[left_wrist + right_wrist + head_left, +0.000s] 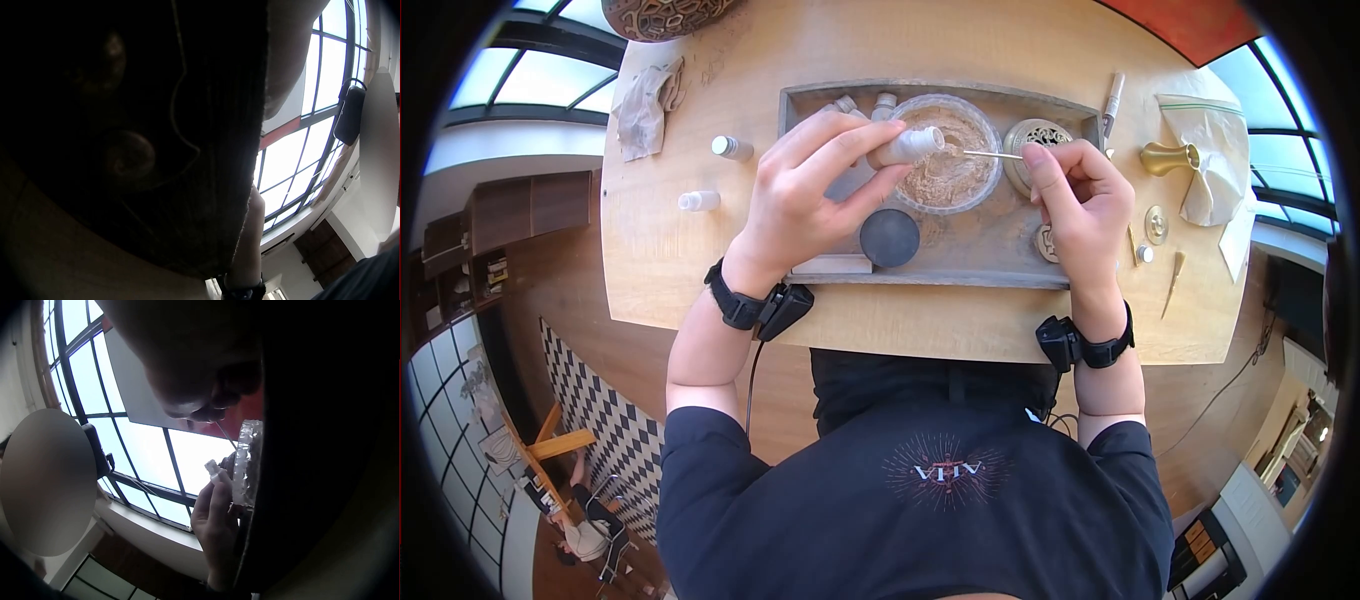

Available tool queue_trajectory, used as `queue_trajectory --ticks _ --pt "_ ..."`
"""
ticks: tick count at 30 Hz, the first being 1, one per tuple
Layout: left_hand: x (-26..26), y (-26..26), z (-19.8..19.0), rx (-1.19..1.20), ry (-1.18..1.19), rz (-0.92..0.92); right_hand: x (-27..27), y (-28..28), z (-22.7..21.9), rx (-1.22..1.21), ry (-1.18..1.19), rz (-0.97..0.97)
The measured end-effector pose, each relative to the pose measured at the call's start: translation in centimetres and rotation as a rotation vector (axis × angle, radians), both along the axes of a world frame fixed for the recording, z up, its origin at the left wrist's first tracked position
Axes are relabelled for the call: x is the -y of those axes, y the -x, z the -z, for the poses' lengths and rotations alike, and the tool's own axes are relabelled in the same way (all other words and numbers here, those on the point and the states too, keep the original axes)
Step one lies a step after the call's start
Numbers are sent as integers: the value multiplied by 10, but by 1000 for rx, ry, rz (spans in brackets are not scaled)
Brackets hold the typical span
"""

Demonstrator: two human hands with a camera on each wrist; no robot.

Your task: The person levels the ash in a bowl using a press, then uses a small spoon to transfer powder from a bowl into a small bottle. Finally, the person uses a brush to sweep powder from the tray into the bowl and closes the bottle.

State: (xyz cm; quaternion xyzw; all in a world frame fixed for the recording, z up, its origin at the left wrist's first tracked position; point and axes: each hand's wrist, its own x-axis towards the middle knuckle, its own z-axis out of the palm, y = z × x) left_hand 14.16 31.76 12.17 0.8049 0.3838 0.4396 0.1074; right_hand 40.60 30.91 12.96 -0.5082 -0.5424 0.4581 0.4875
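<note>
In the head view the left hand (pixel 815 185) holds a small white bottle (pixel 908 147), tilted with its mouth to the right, above the near left part of a clear bowl (pixel 990 180) of pinkish-brown powder (pixel 950 185). The right hand (pixel 1085 200) pinches a thin metal stick (pixel 995 155) between thumb and fingers; its tip is near the bottle's mouth, over the powder. From the side, the right wrist view shows the bottle (pixel 219 475) in the left hand (pixel 214 522), beside the bowl (pixel 247 462), and the right hand (pixel 194 375) above with the stick. The left wrist view is mostly dark.
A grey wooden tray (pixel 960 276) holds the bowl, a dark round disc (pixel 889 238), a pierced metal lid (pixel 1040 136) and more bottles. White bottles (pixel 731 148) stand or lie left. At right are a brass vase (pixel 1168 158), a plastic bag (pixel 1208 190) and a small brass tool (pixel 1174 283).
</note>
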Motion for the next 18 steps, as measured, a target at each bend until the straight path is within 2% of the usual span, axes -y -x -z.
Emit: queue_trajectory --ticks 7,18 --pt "0 0 1 0 11 9 -1 -4 -2 -91 -47 70" --pt "0 1 3 -36 -25 44 3 -3 -1 -105 -52 -6"
